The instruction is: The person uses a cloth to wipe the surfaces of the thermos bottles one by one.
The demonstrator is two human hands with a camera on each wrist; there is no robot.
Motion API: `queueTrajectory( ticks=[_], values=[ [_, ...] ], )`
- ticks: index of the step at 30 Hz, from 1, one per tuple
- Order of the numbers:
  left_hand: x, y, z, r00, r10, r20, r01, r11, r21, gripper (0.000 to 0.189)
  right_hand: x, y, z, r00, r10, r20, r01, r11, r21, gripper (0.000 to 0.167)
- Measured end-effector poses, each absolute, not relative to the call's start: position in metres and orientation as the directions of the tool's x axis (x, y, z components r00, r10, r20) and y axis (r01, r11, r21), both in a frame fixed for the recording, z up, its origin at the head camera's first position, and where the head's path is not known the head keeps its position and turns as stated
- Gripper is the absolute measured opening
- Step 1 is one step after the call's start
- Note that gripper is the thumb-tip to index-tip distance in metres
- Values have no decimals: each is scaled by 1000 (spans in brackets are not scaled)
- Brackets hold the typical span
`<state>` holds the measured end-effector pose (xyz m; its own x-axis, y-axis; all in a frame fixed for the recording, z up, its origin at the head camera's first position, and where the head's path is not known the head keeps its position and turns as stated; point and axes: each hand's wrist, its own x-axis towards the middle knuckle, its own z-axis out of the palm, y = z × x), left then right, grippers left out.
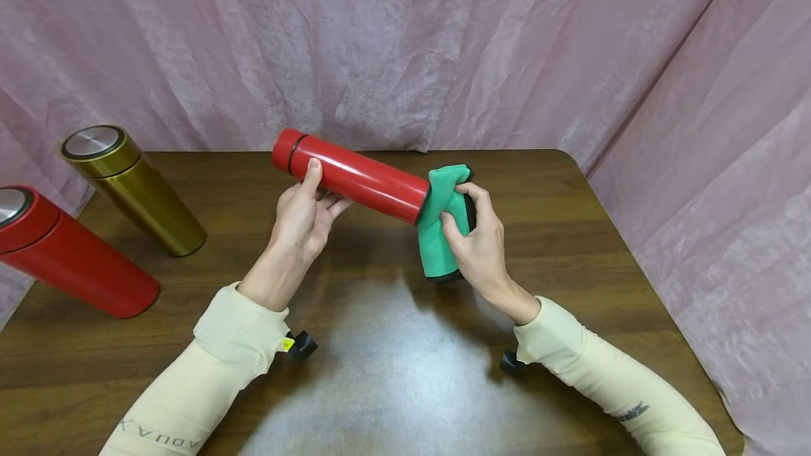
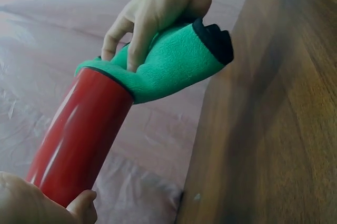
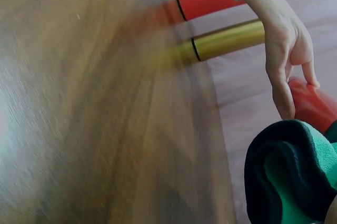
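My left hand [image 1: 300,220] grips a slim red thermos flask [image 1: 364,178] near its capped end, thumb on top and fingers beneath. The flask is held up over the table, tilted with its base lower and to the right. A green cloth with dark edging [image 1: 440,238] covers that base, and my right hand [image 1: 481,241] pinches the cloth against it. In the left wrist view the cloth [image 2: 174,63] lies across the flask's end, with the right hand's fingers [image 2: 139,45] pressing into it. The right wrist view shows the cloth's folded dark edge [image 3: 263,176] close up.
Two more flasks stand upright at the left of the wooden table [image 1: 570,231]: a gold one [image 1: 148,203] and a larger red one [image 1: 82,259], both with steel-topped lids. A pink curtain [image 1: 380,41] hangs behind the table and along its right side.
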<state>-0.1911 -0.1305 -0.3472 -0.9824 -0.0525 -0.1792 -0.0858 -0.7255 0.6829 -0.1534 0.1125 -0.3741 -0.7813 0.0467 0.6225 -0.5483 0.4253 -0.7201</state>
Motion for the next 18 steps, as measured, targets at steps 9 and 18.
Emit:
queueTrajectory(
  ticks=[9,18],
  values=[
    [-190,-132,-349,-978,-68,-199,-76,-767,637,52,-142,110,-398,-877,-16,481,-456,348,-819,50],
    [-189,-132,-347,-974,-51,-223,-97,-788,608,55,-125,107,-405,-793,-55,607,-587,334,-737,50]
  ],
)
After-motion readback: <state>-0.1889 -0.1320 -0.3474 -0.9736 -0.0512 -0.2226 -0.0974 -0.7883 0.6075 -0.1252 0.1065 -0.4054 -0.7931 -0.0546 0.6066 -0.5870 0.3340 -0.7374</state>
